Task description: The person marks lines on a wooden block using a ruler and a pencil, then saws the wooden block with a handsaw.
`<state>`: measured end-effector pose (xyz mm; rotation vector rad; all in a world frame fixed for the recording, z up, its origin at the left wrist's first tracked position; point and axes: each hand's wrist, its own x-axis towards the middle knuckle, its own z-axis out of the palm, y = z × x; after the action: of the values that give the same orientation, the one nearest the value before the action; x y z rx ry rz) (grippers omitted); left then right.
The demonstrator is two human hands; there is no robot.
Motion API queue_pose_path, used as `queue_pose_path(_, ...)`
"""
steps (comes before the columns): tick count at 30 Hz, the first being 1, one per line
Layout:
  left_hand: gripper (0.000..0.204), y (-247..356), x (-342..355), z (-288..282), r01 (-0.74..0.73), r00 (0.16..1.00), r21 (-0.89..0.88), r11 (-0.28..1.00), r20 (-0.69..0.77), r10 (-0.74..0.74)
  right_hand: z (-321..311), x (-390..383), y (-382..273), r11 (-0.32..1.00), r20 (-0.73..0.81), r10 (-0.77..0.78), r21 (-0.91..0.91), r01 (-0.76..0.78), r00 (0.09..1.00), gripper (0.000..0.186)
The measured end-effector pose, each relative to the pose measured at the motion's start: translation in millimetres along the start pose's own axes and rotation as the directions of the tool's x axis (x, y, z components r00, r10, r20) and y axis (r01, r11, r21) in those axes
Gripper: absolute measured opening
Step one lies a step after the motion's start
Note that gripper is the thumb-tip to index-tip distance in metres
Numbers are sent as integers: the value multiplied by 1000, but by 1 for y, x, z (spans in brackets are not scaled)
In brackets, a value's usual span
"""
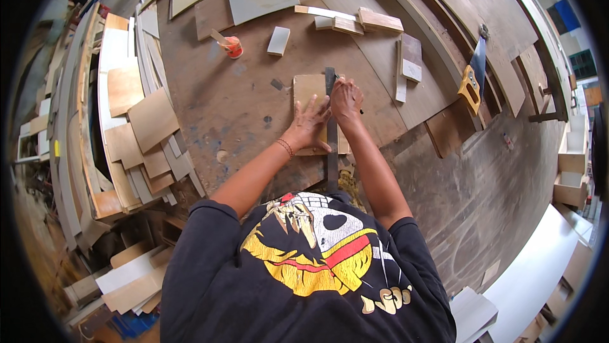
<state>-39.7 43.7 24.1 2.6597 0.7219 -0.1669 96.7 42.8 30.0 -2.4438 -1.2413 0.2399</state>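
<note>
A pale rectangular wooden board (307, 86) lies on the worktable in front of me. Across it, running toward my body, rests a long dark flat straightedge (332, 159). My left hand (309, 121) is spread flat on the board, fingertips and thumb against the straightedge's left side. My right hand (347, 98) is closed at the straightedge's right side, near its far end. Small dark bits of a thin thing poke out of that fist, most of it hidden by the fingers. A strip of the board shows right of the straightedge.
Beyond my hands are a red-orange cup (234, 48) with a stick in it and a small wood block (278, 41). Wood offcuts (380, 20) lie farther back. A handsaw (471, 89) with a yellow handle is at right. Stacked panels (152, 121) crowd the left.
</note>
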Motion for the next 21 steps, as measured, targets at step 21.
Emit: queue_pose_path(21,113,8,3,-6,37,998,81,996,52,-41,-74,-125,17,889,382,-218,-302,344,898,11)
